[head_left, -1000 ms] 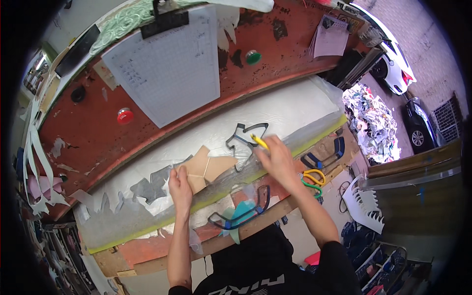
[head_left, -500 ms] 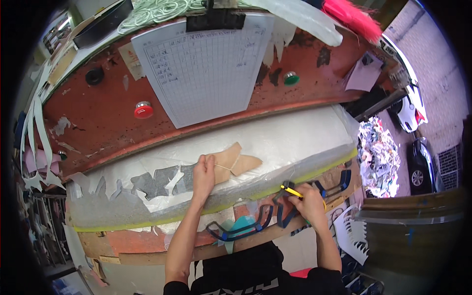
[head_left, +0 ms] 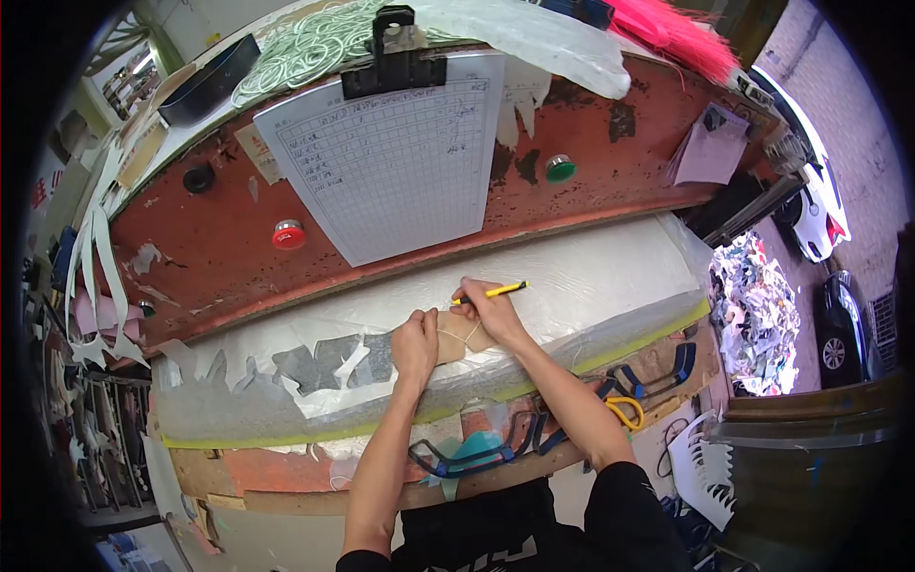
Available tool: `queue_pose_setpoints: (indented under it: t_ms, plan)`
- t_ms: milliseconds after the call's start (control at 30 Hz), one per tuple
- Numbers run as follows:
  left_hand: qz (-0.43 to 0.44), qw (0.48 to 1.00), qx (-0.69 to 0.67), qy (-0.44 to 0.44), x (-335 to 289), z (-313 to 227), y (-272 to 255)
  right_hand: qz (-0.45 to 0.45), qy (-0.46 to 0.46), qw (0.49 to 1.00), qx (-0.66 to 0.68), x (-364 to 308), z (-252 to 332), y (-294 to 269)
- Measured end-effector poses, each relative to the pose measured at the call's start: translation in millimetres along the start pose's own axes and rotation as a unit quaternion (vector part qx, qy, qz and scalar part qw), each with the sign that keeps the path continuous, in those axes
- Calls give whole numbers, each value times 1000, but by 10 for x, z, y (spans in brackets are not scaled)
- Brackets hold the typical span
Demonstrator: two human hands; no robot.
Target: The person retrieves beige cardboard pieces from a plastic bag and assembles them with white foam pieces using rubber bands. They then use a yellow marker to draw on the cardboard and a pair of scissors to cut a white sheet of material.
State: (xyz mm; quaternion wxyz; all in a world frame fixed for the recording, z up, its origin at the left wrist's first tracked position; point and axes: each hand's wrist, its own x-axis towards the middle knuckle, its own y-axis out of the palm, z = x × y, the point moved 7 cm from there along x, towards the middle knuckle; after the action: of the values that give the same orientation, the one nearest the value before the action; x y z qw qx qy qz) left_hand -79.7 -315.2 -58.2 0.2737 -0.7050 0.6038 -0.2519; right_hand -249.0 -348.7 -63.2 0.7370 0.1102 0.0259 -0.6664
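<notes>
Most of the template [head_left: 456, 338] lies hidden under the left hand [head_left: 415, 345] and the right hand [head_left: 486, 313]. The pen [head_left: 494, 292] tip is covered by the right fingers [head_left: 464, 297]. The chart [head_left: 400, 157] writing is too small to tell. The scissors [head_left: 624, 410] are partly hidden by the right forearm.

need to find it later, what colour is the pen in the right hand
Yellow with a black tip: the pen in the right hand, clearest in the head view.

Looks like a small cutting workshop. Worn red machine front [head_left: 400, 257] with push buttons [head_left: 288, 234], clipped tally sheet [head_left: 400, 162], offcut scraps [head_left: 758, 319] everywhere.
</notes>
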Motion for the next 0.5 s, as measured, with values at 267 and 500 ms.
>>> queue_pose_setpoints:
  t_ms: [267,500]
  plan:
    - [3,1000,-5,16,9,0,0,6,36,996,80,-141,-45,156]
    - [-16,999,-13,29,5,52,-55,28,-95,985,-140,-427,288,-47]
